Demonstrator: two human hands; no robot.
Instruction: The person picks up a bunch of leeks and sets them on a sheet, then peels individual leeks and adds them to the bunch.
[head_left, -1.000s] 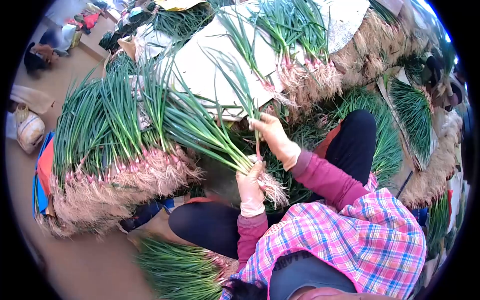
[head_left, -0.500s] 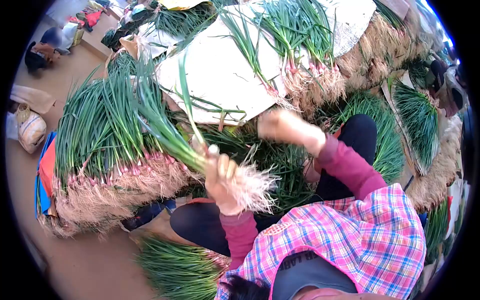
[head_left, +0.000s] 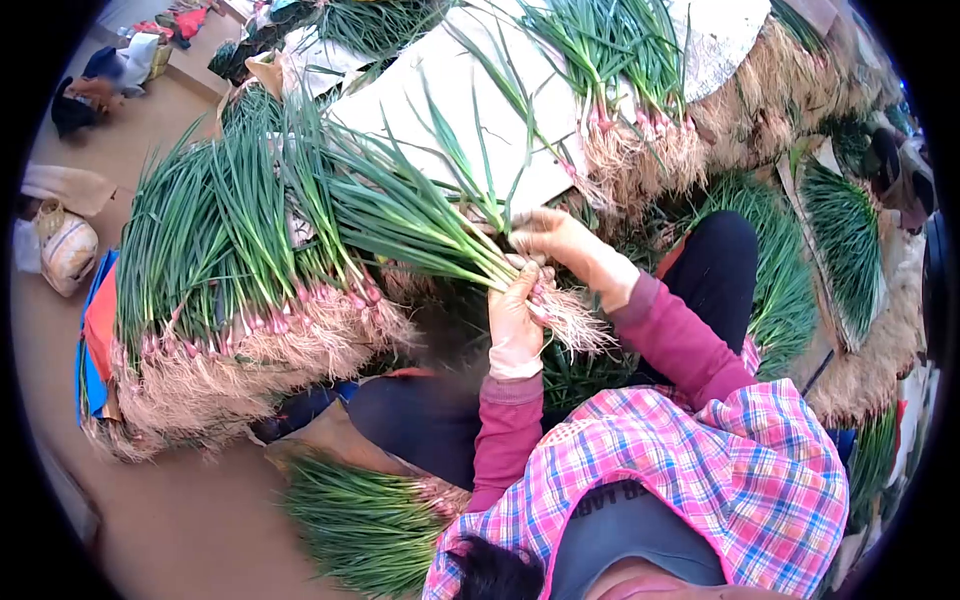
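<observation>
My left hand [head_left: 514,312] is closed around a bunch of spring onions [head_left: 430,225], just above their reddish bulbs. The leaves fan out to the upper left, and the pale roots hang to the lower right. Close beside it, my right hand [head_left: 572,248] pinches a few loose green stalks [head_left: 480,190] at their lower ends; their roots are hidden by the hands. Both hands look gloved. In front of them lies a white sheet [head_left: 390,125] with a single spring onion [head_left: 515,100] resting on it.
A thick row of spring onions [head_left: 225,250] lies at the left, roots toward me. More bunches [head_left: 620,70] sit on the sheet at the upper right. Another pile [head_left: 370,520] is by my left knee [head_left: 420,425]. A person [head_left: 90,95] is at the far upper left.
My left hand has moved right and up with the bunch. My right hand has come in from a blurred reach near the sheet's edge and now grips stalks beside it.
</observation>
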